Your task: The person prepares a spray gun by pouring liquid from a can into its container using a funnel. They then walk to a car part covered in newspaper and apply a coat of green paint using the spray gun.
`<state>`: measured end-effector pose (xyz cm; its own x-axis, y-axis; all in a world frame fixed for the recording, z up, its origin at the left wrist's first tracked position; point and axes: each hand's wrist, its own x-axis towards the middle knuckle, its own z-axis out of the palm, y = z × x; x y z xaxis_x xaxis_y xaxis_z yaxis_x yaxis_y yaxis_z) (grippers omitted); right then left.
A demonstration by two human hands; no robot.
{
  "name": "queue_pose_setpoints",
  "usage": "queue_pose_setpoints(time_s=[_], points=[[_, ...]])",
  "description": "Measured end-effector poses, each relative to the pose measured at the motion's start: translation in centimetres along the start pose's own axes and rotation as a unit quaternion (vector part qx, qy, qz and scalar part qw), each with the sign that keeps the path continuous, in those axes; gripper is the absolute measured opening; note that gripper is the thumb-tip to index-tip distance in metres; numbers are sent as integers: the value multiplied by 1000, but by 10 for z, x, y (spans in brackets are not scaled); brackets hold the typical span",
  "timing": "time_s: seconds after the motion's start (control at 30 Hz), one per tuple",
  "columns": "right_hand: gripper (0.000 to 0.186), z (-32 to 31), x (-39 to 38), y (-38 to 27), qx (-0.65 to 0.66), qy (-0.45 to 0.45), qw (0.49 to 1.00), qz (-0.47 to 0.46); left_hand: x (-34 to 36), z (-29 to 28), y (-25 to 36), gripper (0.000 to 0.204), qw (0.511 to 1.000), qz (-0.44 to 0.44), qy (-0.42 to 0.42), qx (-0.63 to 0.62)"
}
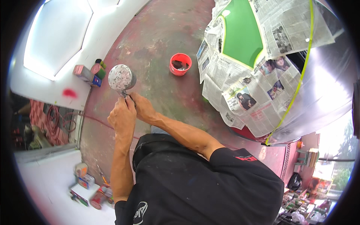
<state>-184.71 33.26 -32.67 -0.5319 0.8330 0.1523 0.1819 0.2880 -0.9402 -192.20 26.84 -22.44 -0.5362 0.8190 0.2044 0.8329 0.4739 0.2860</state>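
Out in front of me, at left of centre, is a paint spray gun with a round, paint-spattered metal cup (120,77). My left hand (122,117) is closed at the near end of the gun, just below the cup. Right beside it, my right hand (142,107) has its fingers curled around the gun's dark lower part. The two hands touch or nearly touch, and they hide most of the handle and trigger. A red hose (98,120) runs across the floor behind my left forearm; where it joins the gun is hidden.
A red bucket (180,64) with dark contents stands on the stained floor. To the right, newspaper (258,108) and plastic sheeting surround a green panel (243,33) on a vehicle. Cans (98,70) stand along the left wall, near a bright light panel (60,33).
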Motion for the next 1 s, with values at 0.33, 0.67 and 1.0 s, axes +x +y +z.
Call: queue_pose_setpoints(time_s=[0.33, 0.67, 1.0], points=[[27, -17, 264, 26, 0, 116, 993, 29, 287, 66, 11, 36, 992, 122, 3, -14], [36, -27, 573, 64, 5, 321, 947, 18, 595, 142, -11, 50, 933, 97, -143, -317], [37, -109, 850, 44, 83, 504, 860, -22, 864, 237, 47, 44, 691, 136, -396, -589]])
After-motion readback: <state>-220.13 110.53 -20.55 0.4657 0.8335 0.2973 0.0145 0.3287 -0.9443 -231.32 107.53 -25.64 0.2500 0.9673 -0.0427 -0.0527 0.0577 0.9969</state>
